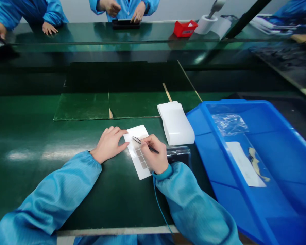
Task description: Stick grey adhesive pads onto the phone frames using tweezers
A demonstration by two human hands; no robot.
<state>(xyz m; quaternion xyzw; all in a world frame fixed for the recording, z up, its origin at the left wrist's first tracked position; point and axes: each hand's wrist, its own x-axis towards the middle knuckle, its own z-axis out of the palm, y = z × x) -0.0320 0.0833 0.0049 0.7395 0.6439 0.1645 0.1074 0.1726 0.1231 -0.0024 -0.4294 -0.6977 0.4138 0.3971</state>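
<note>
Dark green matting covers the table (28, 190), with a paler green patch (81, 107) at its middle and a glass shelf (91, 42) running across the far side. Beyond the glass stand co-workers in blue smocks (127, 8), their hands near a flat black case (125, 23). Farther right sit a small red bin (185, 29) and a roll of white tape (206, 24). The bin's label is too small to read, and no other writing can be made out.

Near the table's edge, the left grip (108, 144) lies open and flat, its fingers (119, 132) pressing on a white sheet (135, 151) marked with a grid of grey squares (141, 158). The sheet sits tilted between the hands. The right grip (155, 153) is clenched around slim black tweezers (145, 144), their tips over the sheet. A blue cord (159, 204) hangs from the right cuff.

Just beside that hand lie a clear bag (180, 153) and a white foam block (175, 123). To the right, a blue plastic tray (219, 136) holds crumpled clear film (229, 124), a white paper (244, 163) and a yellowish strip (257, 163).
</note>
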